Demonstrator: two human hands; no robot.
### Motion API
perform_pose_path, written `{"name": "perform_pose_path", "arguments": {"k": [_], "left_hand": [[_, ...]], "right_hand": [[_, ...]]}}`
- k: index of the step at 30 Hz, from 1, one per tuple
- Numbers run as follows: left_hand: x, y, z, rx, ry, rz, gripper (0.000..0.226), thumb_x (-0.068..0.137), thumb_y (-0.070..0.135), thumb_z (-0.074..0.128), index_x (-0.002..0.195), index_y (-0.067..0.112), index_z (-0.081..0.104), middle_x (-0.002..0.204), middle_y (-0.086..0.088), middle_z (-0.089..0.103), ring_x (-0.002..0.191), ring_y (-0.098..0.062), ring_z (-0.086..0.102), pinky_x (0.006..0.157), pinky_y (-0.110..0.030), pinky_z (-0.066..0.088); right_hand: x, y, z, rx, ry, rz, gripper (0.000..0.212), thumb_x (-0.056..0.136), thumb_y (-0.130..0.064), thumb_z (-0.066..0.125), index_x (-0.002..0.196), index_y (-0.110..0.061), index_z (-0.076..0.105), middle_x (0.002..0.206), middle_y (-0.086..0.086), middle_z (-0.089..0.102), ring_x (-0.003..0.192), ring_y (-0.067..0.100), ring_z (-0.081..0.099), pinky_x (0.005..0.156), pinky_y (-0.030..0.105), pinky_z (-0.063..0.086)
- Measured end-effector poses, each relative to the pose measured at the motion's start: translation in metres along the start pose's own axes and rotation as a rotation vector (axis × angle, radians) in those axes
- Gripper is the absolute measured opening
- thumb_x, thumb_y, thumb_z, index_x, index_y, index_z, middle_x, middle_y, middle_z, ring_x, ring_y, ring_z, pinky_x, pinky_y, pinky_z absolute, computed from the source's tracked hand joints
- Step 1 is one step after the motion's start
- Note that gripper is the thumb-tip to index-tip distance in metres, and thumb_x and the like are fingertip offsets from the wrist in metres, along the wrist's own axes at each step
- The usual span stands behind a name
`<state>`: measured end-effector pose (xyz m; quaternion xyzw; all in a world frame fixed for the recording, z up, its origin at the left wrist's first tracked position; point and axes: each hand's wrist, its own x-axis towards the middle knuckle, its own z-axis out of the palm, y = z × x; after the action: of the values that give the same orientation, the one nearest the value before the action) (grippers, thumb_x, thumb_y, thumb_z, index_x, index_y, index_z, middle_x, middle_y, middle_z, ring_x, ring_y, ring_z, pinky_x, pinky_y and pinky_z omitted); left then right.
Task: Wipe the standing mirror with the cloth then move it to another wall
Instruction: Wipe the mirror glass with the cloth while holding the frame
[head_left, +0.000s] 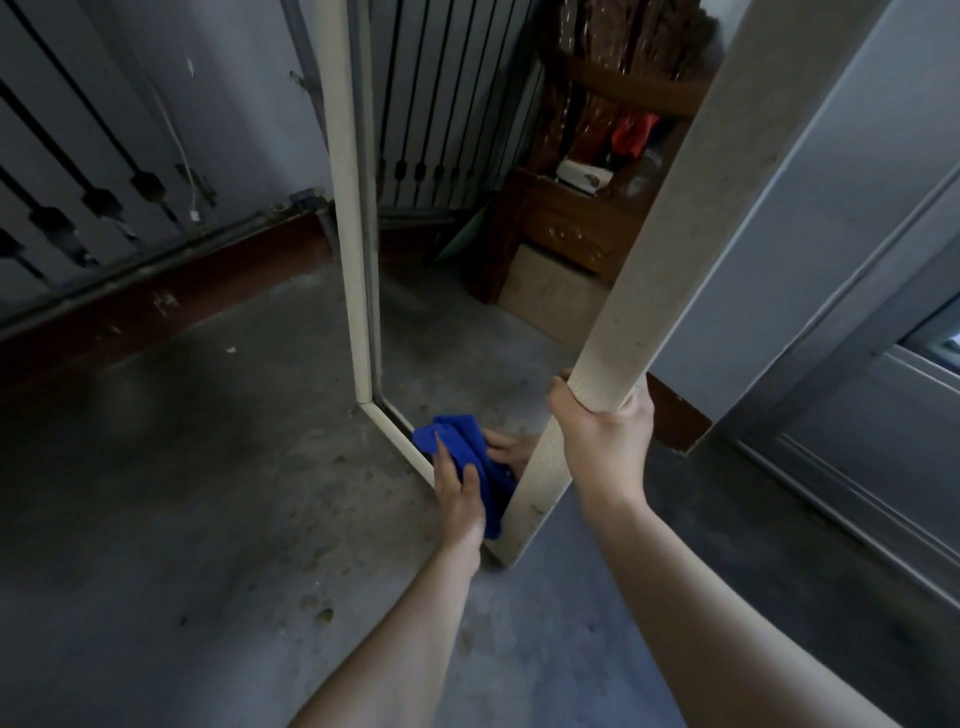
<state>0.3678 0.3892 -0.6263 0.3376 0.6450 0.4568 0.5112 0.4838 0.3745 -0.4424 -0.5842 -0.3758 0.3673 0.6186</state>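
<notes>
Two bare hands were at work on one standing mirror (467, 218), which stood on the concrete floor (208, 493) near a grey wall (831, 182); the left hand (460, 499) pressed one blue cloth (462, 447) flat against the lowest part of the glass, just above the bottom rail, its grip partly closed over the folded fabric; the right hand (605, 431) had its grip wrapped tightly round the pale right frame post (691, 234), steadying it; judging from this, wiping was under way and nearing the bottom; the move to another wall looked not yet begun; reflected in the glass was one wooden cabinet (576, 223).
</notes>
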Motion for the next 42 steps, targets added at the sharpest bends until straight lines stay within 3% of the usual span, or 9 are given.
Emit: {"name": "perform_pose_path", "arguments": {"k": [5,9,13,16,18,22,27,30,42], "left_hand": [[-0.027,0.003,0.009,-0.069,-0.104,0.106,0.061,0.083,0.048,0.047,0.136,0.062,0.022,0.158,0.006,0.022,0.145,-0.019,0.022,0.117,-0.054,0.02],[-0.056,0.051,0.017,-0.019,-0.184,0.304,0.053,0.094,0.05,0.039,0.139,0.06,0.014,0.159,0.019,0.004,0.148,-0.008,0.005,0.12,-0.05,0.009],[-0.072,0.095,0.027,0.002,-0.207,0.48,0.051,0.102,0.026,0.032,0.139,0.055,0.013,0.159,0.015,-0.008,0.134,0.022,0.003,0.107,-0.002,0.014],[-0.059,0.118,0.028,0.023,-0.17,0.631,0.053,0.1,0.035,0.034,0.136,0.065,0.01,0.16,0.011,-0.012,0.145,0.002,-0.001,0.119,-0.029,0.015],[-0.036,0.123,0.025,0.065,-0.099,0.689,0.053,0.098,0.04,0.033,0.134,0.068,0.005,0.159,0.012,-0.015,0.145,0.001,-0.007,0.116,-0.028,0.009],[0.019,0.127,0.006,0.099,0.034,0.674,0.051,0.101,0.034,0.031,0.136,0.063,0.008,0.159,0.013,-0.009,0.147,-0.005,-0.006,0.118,-0.033,0.006],[0.092,0.116,-0.023,0.146,0.176,0.559,0.054,0.096,0.027,0.033,0.146,0.036,0.014,0.161,-0.007,0.007,0.148,-0.021,0.007,0.12,-0.038,0.009],[0.124,0.096,-0.036,0.112,0.196,0.445,0.055,0.094,0.03,0.035,0.147,0.037,0.02,0.159,-0.002,0.016,0.146,-0.02,0.018,0.119,-0.051,0.017],[0.078,0.039,-0.018,0.113,0.181,0.073,0.055,0.101,0.026,0.034,0.151,0.016,0.013,0.157,-0.011,0.022,0.143,-0.029,0.024,0.118,-0.044,0.02]], "right_hand": [[-0.002,-0.003,0.001,-0.002,0.007,-0.018,0.031,0.077,-0.007,0.069,0.096,-0.025,0.053,0.084,-0.006,0.057,0.08,0.008,0.058,0.062,0.011,0.047],[-0.003,-0.005,0.001,0.002,0.01,0.005,0.032,0.077,-0.009,0.07,0.104,-0.018,0.055,0.087,-0.006,0.059,0.082,0.004,0.059,0.065,0.014,0.047],[-0.002,-0.004,0.001,-0.005,0.034,0.023,0.031,0.074,-0.007,0.07,0.099,-0.02,0.057,0.09,-0.001,0.064,0.088,0.014,0.064,0.074,0.026,0.051],[-0.003,-0.009,0.002,0.03,0.02,0.013,0.036,0.073,-0.005,0.073,0.103,-0.018,0.059,0.093,-0.002,0.07,0.089,0.009,0.068,0.073,0.021,0.053],[-0.003,-0.011,0.001,0.044,-0.004,-0.004,0.037,0.073,-0.003,0.075,0.106,-0.012,0.06,0.088,-0.011,0.071,0.086,-0.001,0.067,0.069,0.013,0.052],[0.0,-0.006,0.001,-0.014,0.031,0.007,0.039,0.07,-0.003,0.073,0.105,-0.016,0.059,0.088,-0.008,0.064,0.09,0.011,0.063,0.075,0.027,0.054],[0.002,-0.001,0.002,-0.01,0.033,0.027,0.037,0.072,-0.004,0.07,0.104,-0.02,0.058,0.085,-0.008,0.06,0.084,0.012,0.06,0.07,0.024,0.048],[0.003,0.002,0.001,-0.007,0.022,0.023,0.037,0.072,-0.004,0.07,0.102,-0.021,0.058,0.084,-0.009,0.059,0.083,0.012,0.059,0.071,0.025,0.047],[0.001,0.001,0.001,-0.008,-0.007,0.01,0.033,0.074,-0.006,0.07,0.099,-0.023,0.056,0.084,-0.006,0.059,0.085,0.013,0.062,0.07,0.022,0.049]]}}
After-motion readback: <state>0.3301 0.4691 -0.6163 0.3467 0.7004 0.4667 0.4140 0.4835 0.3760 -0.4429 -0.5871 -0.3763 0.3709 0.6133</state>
